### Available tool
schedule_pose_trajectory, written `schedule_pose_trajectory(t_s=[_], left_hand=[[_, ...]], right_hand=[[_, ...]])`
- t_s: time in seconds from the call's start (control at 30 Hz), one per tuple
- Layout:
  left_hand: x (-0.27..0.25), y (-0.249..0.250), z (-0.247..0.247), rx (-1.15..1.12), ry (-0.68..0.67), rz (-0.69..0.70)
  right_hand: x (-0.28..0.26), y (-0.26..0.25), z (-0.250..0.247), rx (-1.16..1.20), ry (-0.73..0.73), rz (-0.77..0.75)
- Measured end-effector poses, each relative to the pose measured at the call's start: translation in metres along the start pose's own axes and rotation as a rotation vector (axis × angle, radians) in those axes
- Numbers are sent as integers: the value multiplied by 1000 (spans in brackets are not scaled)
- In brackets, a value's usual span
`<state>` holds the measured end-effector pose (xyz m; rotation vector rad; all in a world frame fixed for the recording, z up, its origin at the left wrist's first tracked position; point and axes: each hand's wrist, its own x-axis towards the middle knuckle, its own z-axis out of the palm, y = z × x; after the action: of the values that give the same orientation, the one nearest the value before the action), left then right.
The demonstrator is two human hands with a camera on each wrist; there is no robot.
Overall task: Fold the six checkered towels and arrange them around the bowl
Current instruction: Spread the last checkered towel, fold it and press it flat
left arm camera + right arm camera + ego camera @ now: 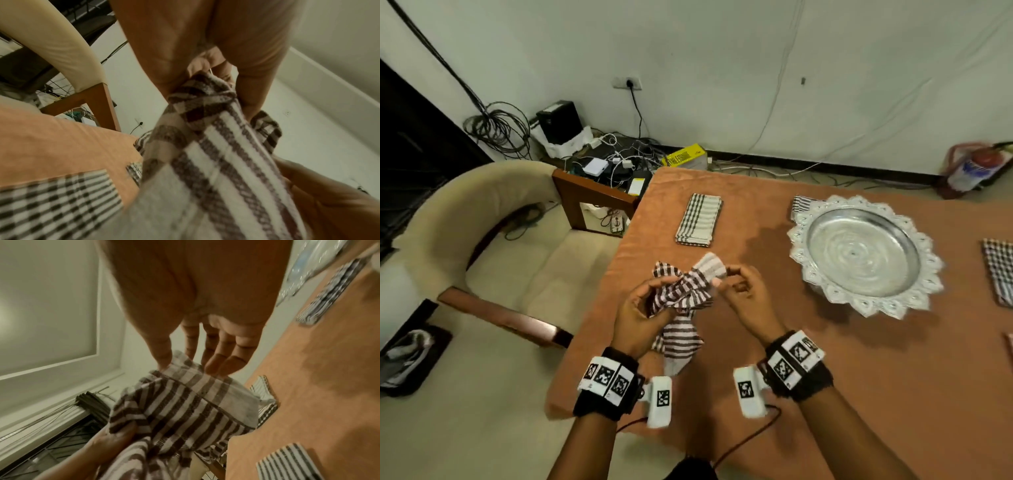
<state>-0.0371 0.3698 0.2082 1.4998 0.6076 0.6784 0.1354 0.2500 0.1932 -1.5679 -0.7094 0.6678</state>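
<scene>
A crumpled brown-and-white checkered towel (683, 294) (216, 162) (185, 404) hangs above the near left part of the orange table (825, 394). My left hand (643, 308) grips its bunched left side. My right hand (736, 287) pinches an upper edge between thumb (162, 353) and fingertips. The silver bowl (863, 253) with a lacy rim stands to the right. One folded towel (699, 219) lies left of the bowl, another (803, 205) peeks out behind it, and a third (1000, 270) lies at its right.
A cream sofa chair (493, 240) with wooden arms stands left of the table. Cables and electronics (602, 161) clutter the floor by the wall. A red extinguisher (972, 168) lies at the far right. A dark bag (410, 349) sits on the floor.
</scene>
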Motion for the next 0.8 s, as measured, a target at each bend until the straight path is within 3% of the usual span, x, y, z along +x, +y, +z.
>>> schedule_pose_trajectory(t_s=[0.23,0.4,0.57,0.7,0.8], left_hand=[[-99,4,93,68,-138,-5],[-148,11,135,172,-378,-28],[-143,41,153,414,-367,213],[-117,75,183,677,-624,398],[-109,83,204,730,-815,338]], right_hand=[[-108,-23,-101,-71,-32,-114],[-158,-22,-152,-99,-58,-110],[-179,-46,-192,-446,-264,-243],[-199,-96,-213,-786,-466,-351],[-213,-119,-226,-910,-512,-323]])
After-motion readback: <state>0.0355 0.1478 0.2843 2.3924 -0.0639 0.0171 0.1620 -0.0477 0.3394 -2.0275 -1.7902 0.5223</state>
